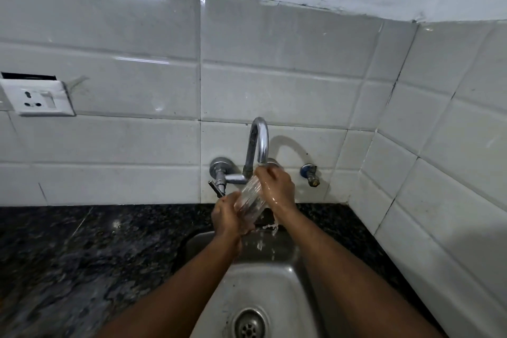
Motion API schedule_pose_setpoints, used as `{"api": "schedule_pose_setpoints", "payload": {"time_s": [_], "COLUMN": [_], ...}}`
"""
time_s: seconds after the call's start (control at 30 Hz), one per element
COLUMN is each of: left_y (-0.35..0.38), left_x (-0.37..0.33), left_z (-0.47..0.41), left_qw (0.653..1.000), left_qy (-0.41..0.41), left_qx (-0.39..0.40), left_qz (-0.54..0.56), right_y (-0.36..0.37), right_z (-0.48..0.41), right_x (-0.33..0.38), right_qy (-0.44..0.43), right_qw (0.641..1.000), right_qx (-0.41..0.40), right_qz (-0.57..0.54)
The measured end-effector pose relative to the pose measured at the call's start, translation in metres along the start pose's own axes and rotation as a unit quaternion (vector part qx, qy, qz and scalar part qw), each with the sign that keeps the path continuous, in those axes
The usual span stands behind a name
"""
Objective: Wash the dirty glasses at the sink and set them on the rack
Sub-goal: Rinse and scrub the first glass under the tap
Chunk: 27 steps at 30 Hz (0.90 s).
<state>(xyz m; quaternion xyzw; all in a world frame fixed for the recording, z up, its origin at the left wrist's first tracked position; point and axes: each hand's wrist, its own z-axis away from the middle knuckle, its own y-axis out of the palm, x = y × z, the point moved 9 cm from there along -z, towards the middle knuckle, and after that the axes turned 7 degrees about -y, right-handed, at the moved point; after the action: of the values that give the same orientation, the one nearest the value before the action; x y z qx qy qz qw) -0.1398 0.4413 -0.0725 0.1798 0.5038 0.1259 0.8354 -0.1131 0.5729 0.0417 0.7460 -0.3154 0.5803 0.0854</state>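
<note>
A clear ribbed glass [251,197] is held tilted under the chrome tap spout [260,143], above the steel sink [277,291]. My left hand [229,215] grips its lower end, fingers curled round it. My right hand [275,186] covers its upper end near the rim, right under the spout's mouth. Water runs off my right wrist and splashes down into the basin. No rack and no other glasses are in view.
The sink drain [250,324] lies at the bottom centre. Dark speckled granite counter [82,255] spreads left of the sink. White tiled walls meet in a corner at the right. A wall socket [38,100] sits at the left, and a small valve [310,174] right of the tap.
</note>
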Motion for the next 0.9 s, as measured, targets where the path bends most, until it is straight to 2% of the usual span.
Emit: {"api": "schedule_pose_setpoints", "payload": {"time_s": [0.1, 0.2, 0.3, 0.4, 0.43, 0.5, 0.57, 0.6, 0.67, 0.73, 0.77, 0.8, 0.83, 0.9], "left_y": [-0.012, -0.019, -0.010, 0.001, 0.004, 0.013, 0.022, 0.026, 0.026, 0.021, 0.019, 0.020, 0.021, 0.028], "left_x": [-0.034, -0.064, -0.075, -0.078, -0.079, -0.083, -0.087, -0.090, -0.092, -0.093, -0.093, -0.092, -0.093, -0.098], "left_z": [0.002, 0.000, 0.002, 0.010, 0.013, 0.014, 0.024, 0.029, 0.024, 0.015, 0.013, 0.013, 0.011, 0.023], "left_qw": [0.988, 0.946, 0.921, 0.903, 0.902, 0.910, 0.889, 0.872, 0.864, 0.882, 0.877, 0.867, 0.861, 0.856], "left_qy": [0.106, 0.160, 0.177, 0.194, 0.202, 0.260, 0.333, 0.361, 0.366, 0.288, 0.258, 0.249, 0.265, 0.341], "left_qx": [-0.056, -0.130, -0.126, -0.131, -0.121, -0.032, 0.074, 0.093, 0.041, -0.064, -0.102, -0.117, -0.108, -0.022], "left_qz": [-0.100, -0.250, -0.324, -0.359, -0.361, -0.322, -0.304, -0.316, -0.344, -0.367, -0.392, -0.414, -0.420, -0.389], "right_y": [0.008, 0.032, 0.045, 0.058, 0.058, 0.055, 0.049, 0.047, 0.049, 0.050, 0.050, 0.050, 0.049, 0.044], "right_z": [0.001, 0.014, 0.017, 0.017, 0.016, 0.009, 0.004, 0.004, 0.005, 0.006, 0.009, 0.012, 0.013, 0.010], "right_x": [0.013, 0.011, 0.017, 0.010, 0.008, 0.005, 0.003, 0.003, 0.005, 0.013, 0.016, 0.018, 0.017, 0.008], "right_qy": [-0.075, -0.159, -0.253, -0.255, -0.247, -0.210, -0.138, -0.116, -0.128, -0.218, -0.262, -0.286, -0.287, -0.224], "right_qw": [0.981, 0.900, 0.807, 0.752, 0.747, 0.770, 0.805, 0.810, 0.804, 0.778, 0.763, 0.762, 0.776, 0.823], "right_qx": [0.122, 0.298, 0.349, 0.389, 0.388, 0.388, 0.413, 0.424, 0.407, 0.319, 0.275, 0.251, 0.247, 0.297], "right_qz": [0.128, 0.276, 0.403, 0.467, 0.480, 0.461, 0.403, 0.388, 0.414, 0.495, 0.523, 0.523, 0.505, 0.430]}}
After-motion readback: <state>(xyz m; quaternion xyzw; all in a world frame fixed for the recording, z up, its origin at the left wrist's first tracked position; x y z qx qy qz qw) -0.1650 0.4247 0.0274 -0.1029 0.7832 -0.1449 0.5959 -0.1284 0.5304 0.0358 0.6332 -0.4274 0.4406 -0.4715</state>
